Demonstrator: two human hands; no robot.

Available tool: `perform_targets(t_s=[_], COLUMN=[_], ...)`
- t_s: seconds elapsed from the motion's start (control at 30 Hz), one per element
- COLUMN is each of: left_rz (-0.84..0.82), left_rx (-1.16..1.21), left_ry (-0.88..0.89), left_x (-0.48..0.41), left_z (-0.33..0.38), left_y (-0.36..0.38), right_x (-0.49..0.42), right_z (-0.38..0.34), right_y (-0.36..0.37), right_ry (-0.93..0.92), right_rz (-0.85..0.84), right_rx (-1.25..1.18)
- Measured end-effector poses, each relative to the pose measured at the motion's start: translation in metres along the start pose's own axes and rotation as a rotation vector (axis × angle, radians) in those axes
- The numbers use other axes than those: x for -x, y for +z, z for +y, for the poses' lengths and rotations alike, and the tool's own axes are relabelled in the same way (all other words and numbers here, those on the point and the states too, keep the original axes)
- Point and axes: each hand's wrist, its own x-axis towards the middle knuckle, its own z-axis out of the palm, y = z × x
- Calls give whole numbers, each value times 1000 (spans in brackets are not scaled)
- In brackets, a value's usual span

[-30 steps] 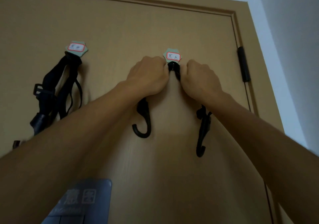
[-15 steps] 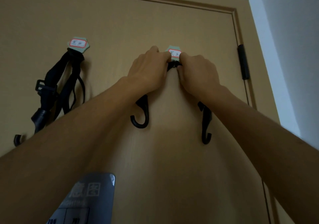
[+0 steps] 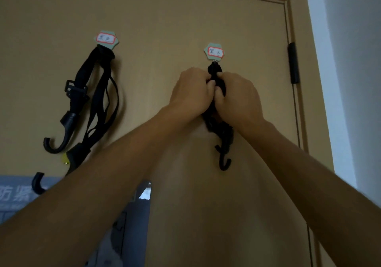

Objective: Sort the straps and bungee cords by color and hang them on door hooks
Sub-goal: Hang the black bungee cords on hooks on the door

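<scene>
Bungee cord (image 3: pixel 214 70), black, matte, bunched into a thick wad, hangs from right door hook (image 3: pixel 214 52) on tan wood-grain door (image 3: pixel 185 19). Its black plastic end hooks (image 3: pixel 224 159), J-shaped and slightly glossy, dangle together below the wrists against the door. Left hand (image 3: pixel 190 93) and right hand (image 3: pixel 238 95) sit knuckle to knuckle just under the hook, fingers of both curled tight round the bunched cord. Hook plate pale green, roughly hexagonal, with a white red-edged handwritten label. Left door hook (image 3: pixel 106 38), same plate, carries black straps (image 3: pixel 92 85): flat webbing, square buckle, thin loops, big curved plastic hooks, small yellow bit low down. Grey sign (image 3: pixel 136 215) with pale characters lower left, partly behind a forearm. Black hinge (image 3: pixel 293 62) on frame.
</scene>
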Motion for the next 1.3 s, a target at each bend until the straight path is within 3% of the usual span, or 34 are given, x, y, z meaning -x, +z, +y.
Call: perform_targets(t_s=[0.33, 0.5, 0.77, 0.9, 1.13, 1.3], left_rz=[-191, -315, -345, -419, -544, -630], left_rx=[38, 48, 170, 186, 35, -81], left_ry=[48, 25, -121, -220, -591, -955], left_x=[46, 67, 133, 211, 389, 505], left_z=[2, 4, -9, -30, -57, -37], left_y=[-16, -32, -69, -96, -148, -181], right_x=[60, 87, 158, 223, 364, 453], right_z=[-16, -20, -59, -90, -166, -220], right_y=[-4, -12, -41, -39, -8, -21], right_ry=[15, 80, 188, 288, 641, 775], right_rz=[-93, -122, 112, 114, -236, -683], right_rx=[-116, -44, -216, -371, -726, -953])
